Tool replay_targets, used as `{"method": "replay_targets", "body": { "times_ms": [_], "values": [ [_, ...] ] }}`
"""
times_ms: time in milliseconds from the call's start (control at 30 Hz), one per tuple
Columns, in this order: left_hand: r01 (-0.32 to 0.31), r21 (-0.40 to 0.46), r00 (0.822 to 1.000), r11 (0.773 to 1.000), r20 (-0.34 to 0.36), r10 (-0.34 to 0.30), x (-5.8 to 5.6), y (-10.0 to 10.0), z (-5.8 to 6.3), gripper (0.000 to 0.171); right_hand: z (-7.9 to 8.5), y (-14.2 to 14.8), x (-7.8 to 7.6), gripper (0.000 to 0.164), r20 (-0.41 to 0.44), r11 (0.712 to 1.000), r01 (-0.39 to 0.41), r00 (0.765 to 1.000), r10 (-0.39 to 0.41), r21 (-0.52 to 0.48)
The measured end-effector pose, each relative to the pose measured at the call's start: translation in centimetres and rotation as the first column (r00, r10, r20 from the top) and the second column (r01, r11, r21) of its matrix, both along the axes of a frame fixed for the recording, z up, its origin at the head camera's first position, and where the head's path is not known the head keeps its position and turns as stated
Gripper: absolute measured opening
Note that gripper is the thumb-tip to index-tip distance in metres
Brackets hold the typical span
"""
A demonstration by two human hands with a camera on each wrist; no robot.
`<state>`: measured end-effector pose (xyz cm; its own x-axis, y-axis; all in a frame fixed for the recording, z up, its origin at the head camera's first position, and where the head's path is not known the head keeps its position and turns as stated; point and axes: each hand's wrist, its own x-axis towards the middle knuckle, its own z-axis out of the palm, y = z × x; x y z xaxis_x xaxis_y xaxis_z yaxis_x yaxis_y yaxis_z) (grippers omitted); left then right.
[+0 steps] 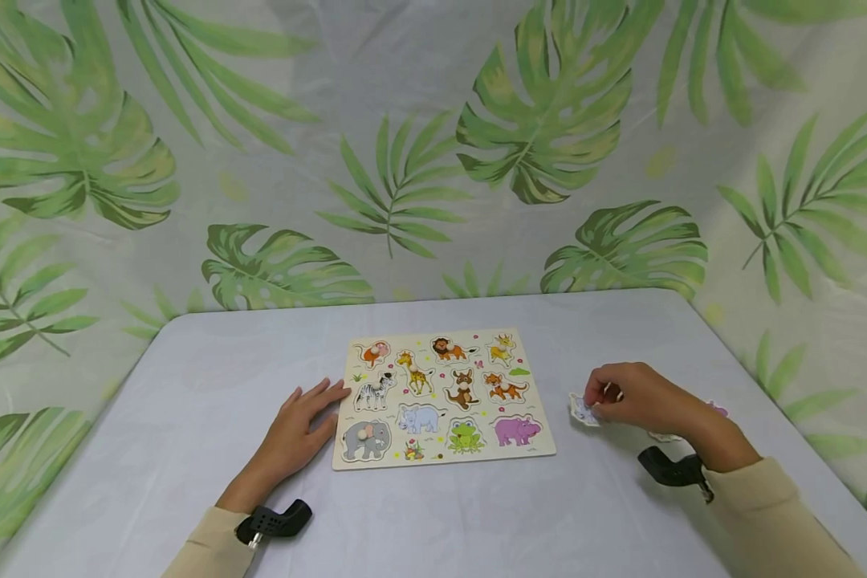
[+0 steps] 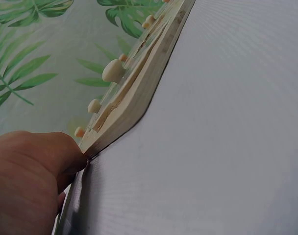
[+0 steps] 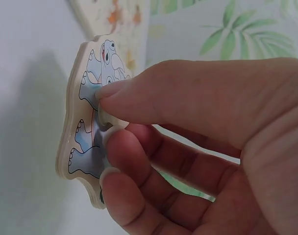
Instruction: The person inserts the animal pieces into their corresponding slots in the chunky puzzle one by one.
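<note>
A wooden animal puzzle board lies on the table, with knobbed pieces such as the elephant, zebra and lion in it. My left hand rests at the board's left edge, fingers fairly straight; its thumb touches the board's side in the left wrist view. To the right of the board, my right hand pinches a blue rhino puzzle piece by its knob between thumb and fingers. In the right wrist view the piece is tilted on edge, its knob partly hidden by the fingers.
Behind my right wrist lie a purple piece and another pale piece, both partly covered by the arm. A leaf-printed cloth hangs behind the white table. Each wrist wears a black camera mount.
</note>
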<state>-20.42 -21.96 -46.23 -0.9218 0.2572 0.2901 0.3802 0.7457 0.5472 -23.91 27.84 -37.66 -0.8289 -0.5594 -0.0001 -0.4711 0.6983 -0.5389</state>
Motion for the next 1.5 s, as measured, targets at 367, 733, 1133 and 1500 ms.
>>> {"method": "replay_targets", "body": {
  "times_ms": [367, 733, 1133, 1500],
  "values": [
    [0.0, 0.0, 1.0, 1.0, 0.006, 0.0, -0.3, 0.0, -0.1, 0.042, 1.5, -3.2, -0.5, 0.014, -0.018, 0.999, -0.026, 1.0, 0.026, -0.034],
    [0.0, -0.001, 1.0, 1.0, 0.003, 0.0, -0.3, -0.1, -0.3, 0.042, 1.6, -5.1, -0.8, 0.012, 0.029, 0.998, 0.016, 0.999, -0.014, -0.068],
    [-0.002, -0.001, 1.0, 1.0, -0.002, 0.002, -0.2, -0.2, -0.3, 0.041, 1.9, -7.4, -1.3, 0.01, 0.011, 0.994, -0.018, 1.0, 0.019, -0.103],
    [0.013, 0.014, 1.0, 1.0, -0.015, -0.013, -0.1, -0.2, -0.3, 0.041, 2.4, -9.9, -2.1, 0.007, 0.0, 0.99, -0.069, 0.998, 0.07, -0.123]
  ]
}}
